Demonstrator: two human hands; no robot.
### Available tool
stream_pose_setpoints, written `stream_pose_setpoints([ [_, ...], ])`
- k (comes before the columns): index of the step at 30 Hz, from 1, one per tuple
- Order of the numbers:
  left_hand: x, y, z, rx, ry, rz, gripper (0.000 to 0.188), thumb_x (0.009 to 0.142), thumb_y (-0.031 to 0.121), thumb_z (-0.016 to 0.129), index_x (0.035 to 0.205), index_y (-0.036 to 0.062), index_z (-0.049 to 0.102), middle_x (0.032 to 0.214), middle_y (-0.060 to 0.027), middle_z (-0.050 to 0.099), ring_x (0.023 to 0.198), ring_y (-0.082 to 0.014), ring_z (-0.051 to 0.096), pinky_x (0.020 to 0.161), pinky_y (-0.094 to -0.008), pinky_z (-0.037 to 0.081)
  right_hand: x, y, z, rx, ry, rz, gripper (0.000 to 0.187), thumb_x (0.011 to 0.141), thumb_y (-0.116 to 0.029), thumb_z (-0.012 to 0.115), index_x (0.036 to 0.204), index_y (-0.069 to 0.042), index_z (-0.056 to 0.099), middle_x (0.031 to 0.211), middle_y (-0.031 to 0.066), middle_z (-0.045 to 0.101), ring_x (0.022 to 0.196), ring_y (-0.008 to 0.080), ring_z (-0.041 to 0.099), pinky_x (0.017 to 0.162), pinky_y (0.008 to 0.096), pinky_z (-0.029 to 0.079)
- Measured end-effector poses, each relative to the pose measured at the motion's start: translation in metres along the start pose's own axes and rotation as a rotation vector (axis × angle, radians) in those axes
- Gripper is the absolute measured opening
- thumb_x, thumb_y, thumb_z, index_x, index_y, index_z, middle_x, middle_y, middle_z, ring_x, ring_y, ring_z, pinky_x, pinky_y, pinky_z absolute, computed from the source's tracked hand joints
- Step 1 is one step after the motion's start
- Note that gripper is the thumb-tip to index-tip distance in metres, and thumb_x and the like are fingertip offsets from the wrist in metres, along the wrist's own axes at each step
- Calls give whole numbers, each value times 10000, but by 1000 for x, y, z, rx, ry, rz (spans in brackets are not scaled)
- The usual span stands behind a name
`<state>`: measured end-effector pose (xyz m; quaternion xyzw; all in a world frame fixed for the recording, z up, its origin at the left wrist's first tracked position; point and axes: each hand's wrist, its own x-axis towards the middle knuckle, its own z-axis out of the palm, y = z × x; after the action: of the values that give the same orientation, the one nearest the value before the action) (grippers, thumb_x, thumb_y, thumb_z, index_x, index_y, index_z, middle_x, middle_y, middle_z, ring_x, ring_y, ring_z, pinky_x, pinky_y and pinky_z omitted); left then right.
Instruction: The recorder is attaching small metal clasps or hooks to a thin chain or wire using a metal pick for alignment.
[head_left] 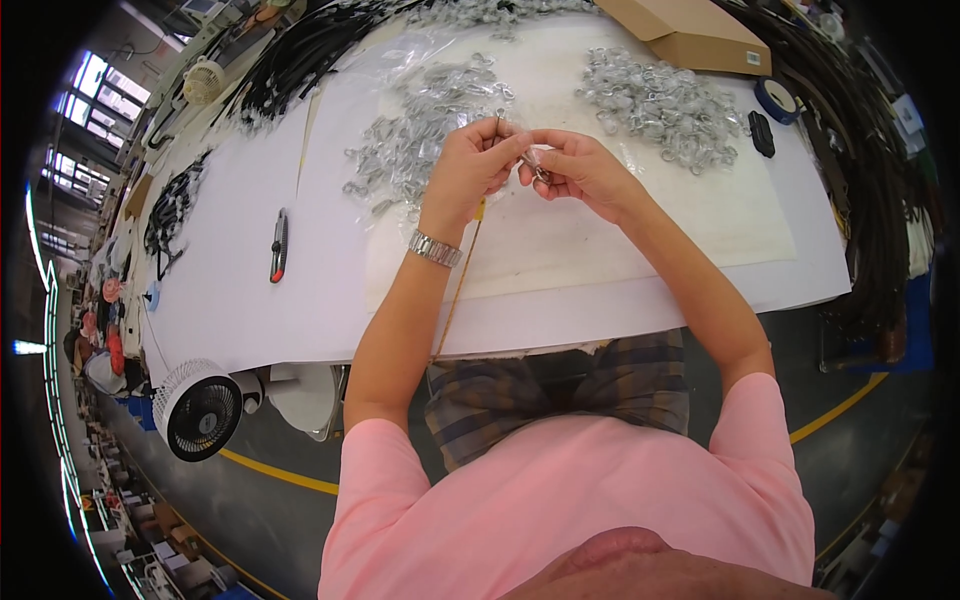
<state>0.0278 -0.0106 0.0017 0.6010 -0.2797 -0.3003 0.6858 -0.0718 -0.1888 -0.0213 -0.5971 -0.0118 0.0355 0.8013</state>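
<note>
My left hand (468, 165) and my right hand (585, 178) meet above the far middle of the white table, fingertips pinched close together. Between them is a small shiny metal clasp (542, 174) with some clear plastic film around it; its exact shape is partly hidden by my fingers. Another bit of metal pokes up beyond the left fingers. Behind my left hand spreads a heap of small metal pieces in clear plastic bags (405, 135). A similar bagged heap (660, 108) lies beyond my right hand. A thin brown cord (460, 285) with a yellow end runs beside my left wrist to the table's near edge.
A box cutter (279, 246) lies at left on the table (330, 300). Black straps (300, 55) are piled far left, dark strips (880, 190) at right. A cardboard box (690, 35), a tape roll (777, 100) and a small black object (761, 133) sit far right. A fan (203, 412) stands near left.
</note>
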Motion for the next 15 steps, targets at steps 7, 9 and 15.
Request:
stream_pose_setpoints([
  [7, 2, -5, 8, 352, 190, 163, 115, 905, 111, 700, 904, 2, 663, 660, 18, 610, 568, -24, 508, 506, -229, 367, -4, -2, 10, -313, 164, -21, 281, 1040, -246, 622, 1156, -6, 710, 896, 37, 725, 701, 89, 644, 625, 248, 532],
  [9, 2, -7, 9, 300, 175, 129, 110, 899, 103, 687, 913, -3, 665, 655, 14, 609, 573, -29, 524, 510, -238, 375, -5, 1, 13, -454, 177, -115, 262, 1034, -235, 627, 1087, -3, 736, 869, 30, 724, 687, 86, 638, 596, 246, 515],
  [15, -2, 4, -7, -58, 175, 79, 139, 972, 108, 633, 1050, 3, 682, 712, 11, 607, 516, -15, 429, 455, -199, 302, -7, -9, 14, -570, 253, -122, 235, 1020, -199, 630, 992, -11, 768, 788, 1, 699, 657, 73, 612, 556, 235, 460],
])
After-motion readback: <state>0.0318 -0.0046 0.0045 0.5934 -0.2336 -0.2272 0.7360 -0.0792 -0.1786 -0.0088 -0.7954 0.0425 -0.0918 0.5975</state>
